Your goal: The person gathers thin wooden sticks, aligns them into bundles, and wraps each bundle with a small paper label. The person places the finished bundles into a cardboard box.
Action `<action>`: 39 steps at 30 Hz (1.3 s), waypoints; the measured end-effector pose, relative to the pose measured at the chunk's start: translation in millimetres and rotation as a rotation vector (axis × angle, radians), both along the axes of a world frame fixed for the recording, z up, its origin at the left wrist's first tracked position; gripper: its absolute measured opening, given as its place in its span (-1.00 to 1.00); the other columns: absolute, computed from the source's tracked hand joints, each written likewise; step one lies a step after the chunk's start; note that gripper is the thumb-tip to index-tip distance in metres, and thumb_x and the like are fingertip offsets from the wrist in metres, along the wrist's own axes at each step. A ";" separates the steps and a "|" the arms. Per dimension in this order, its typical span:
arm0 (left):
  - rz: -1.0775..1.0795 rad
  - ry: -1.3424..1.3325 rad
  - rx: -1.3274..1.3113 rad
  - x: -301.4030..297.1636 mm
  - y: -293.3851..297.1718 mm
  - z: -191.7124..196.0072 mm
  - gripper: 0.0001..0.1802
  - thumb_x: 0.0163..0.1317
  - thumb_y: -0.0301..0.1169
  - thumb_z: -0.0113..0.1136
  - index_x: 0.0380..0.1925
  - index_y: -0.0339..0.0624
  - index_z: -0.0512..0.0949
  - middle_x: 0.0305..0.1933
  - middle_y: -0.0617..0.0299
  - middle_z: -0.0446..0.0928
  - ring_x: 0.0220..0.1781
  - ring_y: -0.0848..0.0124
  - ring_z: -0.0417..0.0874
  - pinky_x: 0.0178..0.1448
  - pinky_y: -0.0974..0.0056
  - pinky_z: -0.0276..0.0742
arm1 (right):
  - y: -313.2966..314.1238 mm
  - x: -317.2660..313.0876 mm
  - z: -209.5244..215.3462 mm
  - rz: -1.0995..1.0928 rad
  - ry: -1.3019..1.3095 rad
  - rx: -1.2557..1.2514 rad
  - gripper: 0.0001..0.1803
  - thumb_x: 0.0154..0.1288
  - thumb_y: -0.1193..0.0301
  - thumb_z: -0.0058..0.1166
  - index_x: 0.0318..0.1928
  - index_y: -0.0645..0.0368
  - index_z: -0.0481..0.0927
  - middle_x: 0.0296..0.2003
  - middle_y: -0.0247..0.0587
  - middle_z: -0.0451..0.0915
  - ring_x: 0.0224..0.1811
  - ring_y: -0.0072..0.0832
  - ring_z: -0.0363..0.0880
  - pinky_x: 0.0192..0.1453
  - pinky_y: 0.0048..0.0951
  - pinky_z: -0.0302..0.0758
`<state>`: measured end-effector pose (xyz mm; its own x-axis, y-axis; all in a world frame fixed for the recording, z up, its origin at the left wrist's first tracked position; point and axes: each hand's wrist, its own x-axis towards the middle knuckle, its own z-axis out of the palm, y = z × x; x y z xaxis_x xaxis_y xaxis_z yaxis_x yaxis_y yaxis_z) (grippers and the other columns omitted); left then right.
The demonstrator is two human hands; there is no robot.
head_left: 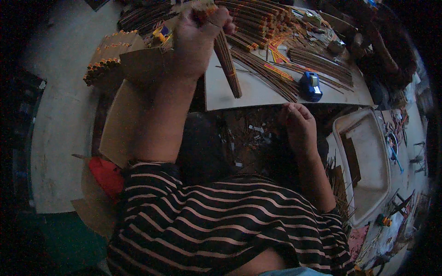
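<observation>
Work in hand: thin brown sticks are grouped into labelled bundles. I judge the process to be part-way through.

1. Current unit. My left hand [202,30] is clamped on the upper part of a stick bundle [226,69]. The bundle slants down and to the right, in front of the tabletop [216,96]. A narrow orange band is visible around its lower half, so I judge this unit to be at least partly bound. My fingers hide most of its upper end; I cannot confirm whether the labelling there is complete.

2. Free side. My right hand [301,123] is at the near edge of the tabletop, with fingers curled together. No item is visible in it; a small piece between the fingertips cannot be excluded.

3. Output. A large stack of labelled bundles [258,18] lies at the back of the tabletop. A second group of bundles [103,66] is piled at the left, near an open cardboard box [115,119]. Both appear finished.

4. Outstanding stock. Loose sticks [267,76] lie diagonally across the middle of the tabletop, and a wider batch of sticks [320,64] lies farther right. Red-and-yellow paper labels [276,53] lie among them. I judge these materials to be unprocessed.

5. Equipment. A blue tape dispenser [311,87] stands near the front edge, just beside the loose sticks.
</observation>
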<state>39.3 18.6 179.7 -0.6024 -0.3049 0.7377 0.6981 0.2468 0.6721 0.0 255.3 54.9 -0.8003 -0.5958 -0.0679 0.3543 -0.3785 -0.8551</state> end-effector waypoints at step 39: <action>-0.270 -0.323 0.620 56.0 64.9 -33.1 -0.54 0.01 -0.28 0.25 -0.15 -0.25 0.33 -0.53 0.24 0.45 -0.47 0.39 0.52 -0.30 0.27 0.48 | -32.0 63.3 43.1 0.317 0.492 0.454 -0.71 0.07 0.39 0.17 -0.25 0.26 0.41 -0.53 -0.42 0.43 -0.53 -0.71 0.37 -0.46 -0.65 0.32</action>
